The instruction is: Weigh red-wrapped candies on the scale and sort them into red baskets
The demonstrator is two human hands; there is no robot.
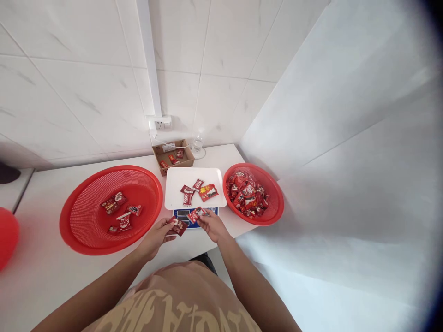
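Observation:
My left hand (159,236) pinches a dark red snack packet (178,226) in front of the scale. In my right hand (212,225) is a smaller red and white snack packet (196,215), held over the blue panel (180,214) of the scale. Just beyond both hands, the white weighing tray (173,177) carries several red packets (188,197) and a red and yellow packet (208,192). A red basket (278,203) heaped with red packets (248,191) stands to the right. On the left, a larger red basket (83,203) holds several packets (112,204).
Behind the tray sits a cardboard box (188,161) with a few packets in it. A clear glass (197,144) and a cable are beside it, below a wall socket (162,123). Another red container (7,237) shows at the left edge. Walls bound the table behind and right.

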